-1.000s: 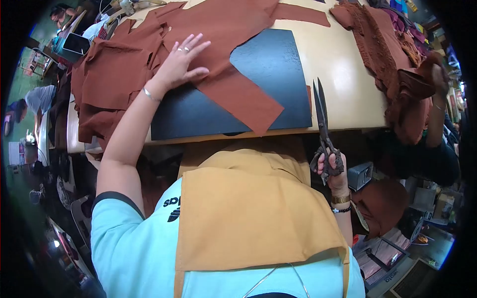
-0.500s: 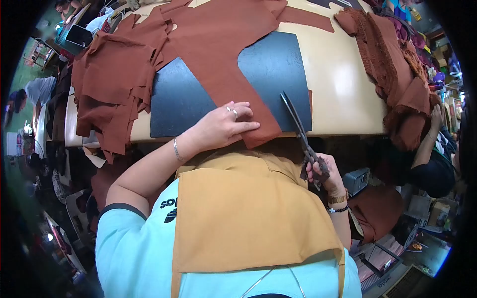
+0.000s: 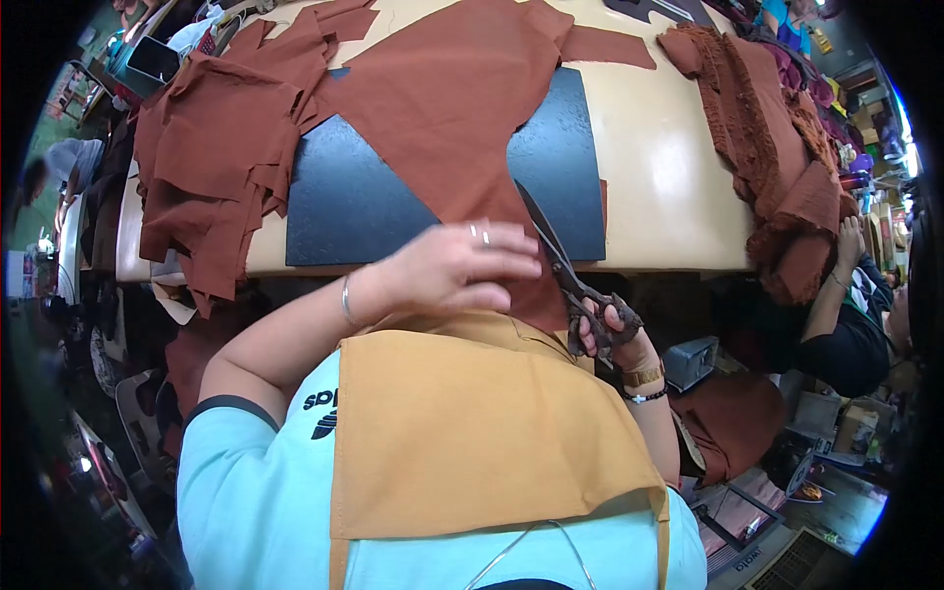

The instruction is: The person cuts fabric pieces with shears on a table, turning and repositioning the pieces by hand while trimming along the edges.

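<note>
My right hand [image 3: 612, 329] grips the handles of large dark scissors [image 3: 554, 246], whose blades point up and to the left beside a strip of the rust-brown cloth [image 3: 452, 88]. Over that strip, at the table's front edge, is my left hand [image 3: 472, 264], slightly blurred, its fingers apart and nothing gripped in them. The cloth spreads from the table across the black board [image 3: 359, 197], and its narrow end hangs past the edge toward my mustard apron [image 3: 482, 423].
Layered rust-brown pieces [image 3: 221, 138] lie at the table's left. Frayed brown cloth [image 3: 752, 128] is piled on the right, near another person's hand [image 3: 850, 246]. The pale table [image 3: 659, 167] ends just before my body. A grey box [image 3: 691, 362] stands below, at the right.
My left hand moved from the upper cloth down to the strip at the front edge. The strip has come nearer my body, and the scissors have moved left to its side.
</note>
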Demonstrator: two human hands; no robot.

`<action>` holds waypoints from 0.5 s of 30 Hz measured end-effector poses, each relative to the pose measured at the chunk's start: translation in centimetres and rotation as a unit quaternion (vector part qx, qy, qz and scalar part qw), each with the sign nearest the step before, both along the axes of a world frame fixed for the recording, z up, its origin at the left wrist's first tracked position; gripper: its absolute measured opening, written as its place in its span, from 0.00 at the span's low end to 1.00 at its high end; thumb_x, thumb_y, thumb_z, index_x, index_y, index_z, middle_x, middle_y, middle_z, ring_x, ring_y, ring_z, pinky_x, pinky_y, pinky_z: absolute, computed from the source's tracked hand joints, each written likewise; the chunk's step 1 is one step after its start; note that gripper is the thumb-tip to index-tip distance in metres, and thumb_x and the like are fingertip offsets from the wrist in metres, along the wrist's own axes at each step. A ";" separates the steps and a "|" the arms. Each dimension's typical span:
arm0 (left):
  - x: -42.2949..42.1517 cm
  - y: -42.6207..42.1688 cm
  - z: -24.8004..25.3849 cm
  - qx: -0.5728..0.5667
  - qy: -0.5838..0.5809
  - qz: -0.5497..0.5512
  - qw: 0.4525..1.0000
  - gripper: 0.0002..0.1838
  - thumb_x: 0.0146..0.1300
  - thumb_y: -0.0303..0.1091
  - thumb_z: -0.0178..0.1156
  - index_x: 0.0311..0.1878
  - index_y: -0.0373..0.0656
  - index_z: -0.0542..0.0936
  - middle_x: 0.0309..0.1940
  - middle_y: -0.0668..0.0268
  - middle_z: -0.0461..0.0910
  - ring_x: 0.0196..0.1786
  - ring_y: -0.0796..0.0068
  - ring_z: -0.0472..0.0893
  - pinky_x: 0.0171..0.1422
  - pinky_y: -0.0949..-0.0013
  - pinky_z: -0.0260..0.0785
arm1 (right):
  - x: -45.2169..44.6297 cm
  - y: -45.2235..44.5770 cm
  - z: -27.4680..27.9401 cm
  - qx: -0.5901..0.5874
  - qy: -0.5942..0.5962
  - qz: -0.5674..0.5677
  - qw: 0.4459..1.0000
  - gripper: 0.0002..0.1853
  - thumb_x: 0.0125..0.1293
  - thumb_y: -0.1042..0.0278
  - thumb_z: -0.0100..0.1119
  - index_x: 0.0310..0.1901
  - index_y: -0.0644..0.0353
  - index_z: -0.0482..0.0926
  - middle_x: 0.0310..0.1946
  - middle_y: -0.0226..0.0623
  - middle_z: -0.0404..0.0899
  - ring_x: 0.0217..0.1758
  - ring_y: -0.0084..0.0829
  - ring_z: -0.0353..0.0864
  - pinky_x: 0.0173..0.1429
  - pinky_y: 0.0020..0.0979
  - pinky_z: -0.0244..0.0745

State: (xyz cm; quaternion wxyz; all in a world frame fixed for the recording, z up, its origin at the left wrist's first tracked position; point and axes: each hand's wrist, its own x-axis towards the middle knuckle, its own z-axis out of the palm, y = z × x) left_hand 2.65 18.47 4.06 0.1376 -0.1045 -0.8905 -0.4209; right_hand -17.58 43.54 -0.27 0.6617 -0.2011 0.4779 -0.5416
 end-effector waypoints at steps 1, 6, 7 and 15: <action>-0.8 -1.1 0.4 -0.064 0.043 0.041 0.996 0.21 0.65 0.49 0.59 0.56 0.49 0.80 0.61 0.57 0.74 0.63 0.49 0.73 0.66 0.53 0.65 | 0.3 -0.1 -0.1 0.007 0.018 -0.022 1.000 0.31 0.56 0.34 0.64 0.30 0.63 0.77 0.20 0.31 0.75 0.20 0.20 0.73 0.27 0.20 0.68; -1.6 -6.6 -2.3 -0.278 -0.143 0.305 0.900 0.47 0.53 0.67 0.62 0.72 0.54 0.62 0.74 0.52 0.55 0.77 0.47 0.51 0.74 0.36 0.45 | 0.0 -0.6 -0.3 0.000 0.013 -0.004 1.000 0.30 0.57 0.36 0.64 0.30 0.63 0.77 0.20 0.31 0.76 0.20 0.21 0.74 0.28 0.20 0.69; -1.5 -6.8 -2.4 -0.285 -0.164 0.304 0.894 0.50 0.50 0.70 0.62 0.73 0.54 0.61 0.75 0.52 0.53 0.77 0.47 0.50 0.74 0.35 0.44 | -0.1 -0.6 -0.3 0.003 0.016 -0.005 1.000 0.30 0.57 0.36 0.64 0.30 0.63 0.77 0.20 0.31 0.76 0.20 0.21 0.74 0.28 0.20 0.69; -0.6 -7.6 -2.5 -0.286 -0.208 0.294 0.888 0.61 0.39 0.78 0.64 0.74 0.56 0.59 0.76 0.52 0.48 0.78 0.46 0.47 0.75 0.34 0.41 | -1.7 -1.9 1.0 0.003 0.076 0.054 0.996 0.28 0.57 0.40 0.66 0.31 0.63 0.78 0.20 0.29 0.77 0.21 0.20 0.76 0.28 0.21 0.71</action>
